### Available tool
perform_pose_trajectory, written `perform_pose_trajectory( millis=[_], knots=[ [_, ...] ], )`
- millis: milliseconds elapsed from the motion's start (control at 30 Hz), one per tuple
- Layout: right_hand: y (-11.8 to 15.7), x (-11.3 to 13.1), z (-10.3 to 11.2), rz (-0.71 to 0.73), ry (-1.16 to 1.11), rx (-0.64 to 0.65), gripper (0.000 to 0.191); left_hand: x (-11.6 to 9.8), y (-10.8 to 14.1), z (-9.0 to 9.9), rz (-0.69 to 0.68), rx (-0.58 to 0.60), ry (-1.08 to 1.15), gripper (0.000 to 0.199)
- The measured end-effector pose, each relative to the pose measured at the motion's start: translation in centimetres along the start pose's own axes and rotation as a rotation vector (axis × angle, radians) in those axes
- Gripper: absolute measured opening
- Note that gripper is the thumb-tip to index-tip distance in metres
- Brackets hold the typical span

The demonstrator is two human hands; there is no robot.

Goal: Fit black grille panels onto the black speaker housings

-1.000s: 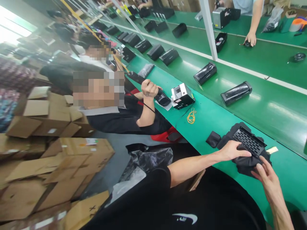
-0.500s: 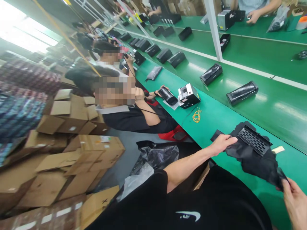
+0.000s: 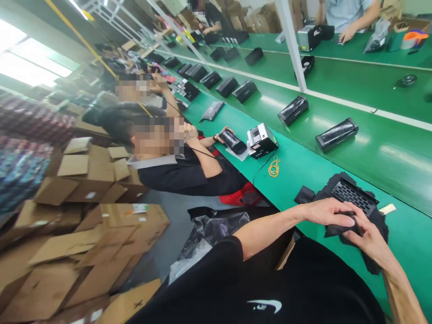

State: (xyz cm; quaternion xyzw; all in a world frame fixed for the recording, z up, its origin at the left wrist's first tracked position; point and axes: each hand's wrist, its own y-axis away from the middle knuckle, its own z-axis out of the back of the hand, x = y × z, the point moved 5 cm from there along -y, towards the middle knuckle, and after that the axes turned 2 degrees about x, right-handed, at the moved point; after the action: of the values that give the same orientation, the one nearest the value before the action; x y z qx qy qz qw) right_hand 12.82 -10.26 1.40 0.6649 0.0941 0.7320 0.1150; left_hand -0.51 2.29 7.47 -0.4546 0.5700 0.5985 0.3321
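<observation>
My two hands meet above the near edge of the green bench. My left hand point(image 3: 329, 212) is closed on a black cloth piece point(image 3: 334, 231), its fingers bent over the folded top. From the other side my right hand point(image 3: 371, 236) grips the same cloth piece, thumb underneath and fingers close to the left ones. Just behind them a black perforated grille panel point(image 3: 354, 194) lies on a ragged-edged black cloth point(image 3: 380, 225), partly hidden by my hands. A small dark cloth scrap point(image 3: 304, 194) lies to the left of it.
A yellow cord point(image 3: 274, 167) and a white-and-black box point(image 3: 263, 141) lie further left on the bench. Black cylindrical units point(image 3: 337, 134) line the green belt behind. A co-worker point(image 3: 189, 166) sits at left, near cardboard boxes point(image 3: 131, 234). A pale strip point(image 3: 387, 209) lies right of the grille.
My right hand has come up and left from the cloth's far corner to meet my left hand. My left hand has shifted slightly right. The camera view has tilted a little.
</observation>
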Motion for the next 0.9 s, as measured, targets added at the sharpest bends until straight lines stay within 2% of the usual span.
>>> perform_pose_trajectory(
  millis=[67, 167, 233, 300, 400, 500, 567, 600, 667, 700, 767, 900],
  knots=[
    [0.6, -0.9, 1.1, -0.137, -0.064, -0.025, 0.044, 0.4, -0.2, 1.4, 0.024, -0.073, -0.088, 0.054],
    [2.3, -3.7, 3.4, -0.349, -0.193, -0.126, 0.050, 2.2, -0.8, 3.8, 0.062, -0.240, -0.242, 0.049],
    [2.7, -5.5, 5.0, -0.406, -0.212, -0.278, 0.055, 3.6, -2.0, 5.1, 0.056, -0.318, -0.336, 0.045],
    [1.9, -6.9, 6.5, -0.412, -0.156, -0.424, 0.060, 4.9, -3.8, 5.9, 0.050, -0.363, -0.421, 0.042],
    [-0.5, -8.1, 7.7, -0.409, -0.035, -0.522, 0.062, 6.5, -7.1, 6.3, 0.062, -0.352, -0.533, 0.036],
    [-2.6, -7.9, 8.2, -0.378, 0.073, -0.574, 0.071, 6.9, -9.5, 5.3, 0.030, -0.239, -0.564, 0.029],
    [-3.8, -6.7, 8.0, -0.243, 0.200, -0.520, 0.077, 6.4, -10.0, 4.2, -0.040, -0.150, -0.530, 0.025],
    [-4.3, -5.9, 7.7, -0.146, 0.278, -0.458, 0.072, 6.0, -10.0, 3.8, -0.075, -0.115, -0.500, 0.023],
    [-4.7, -4.5, 6.9, 0.030, 0.408, -0.317, 0.048, 5.1, -9.5, 3.3, -0.129, -0.069, -0.433, 0.022],
    [-4.5, -4.2, 6.7, 0.068, 0.427, -0.259, 0.039, 4.7, -9.2, 3.4, -0.142, -0.068, -0.408, 0.023],
    [-3.9, -4.7, 6.8, -0.034, 0.354, -0.200, 0.038, 4.6, -8.7, 4.2, -0.144, -0.103, -0.403, 0.026],
    [-1.7, -7.8, 7.3, -0.471, 0.049, -0.240, 0.061, 6.9, -9.3, 5.9, -0.084, -0.222, -0.518, 0.031]
  ],
)
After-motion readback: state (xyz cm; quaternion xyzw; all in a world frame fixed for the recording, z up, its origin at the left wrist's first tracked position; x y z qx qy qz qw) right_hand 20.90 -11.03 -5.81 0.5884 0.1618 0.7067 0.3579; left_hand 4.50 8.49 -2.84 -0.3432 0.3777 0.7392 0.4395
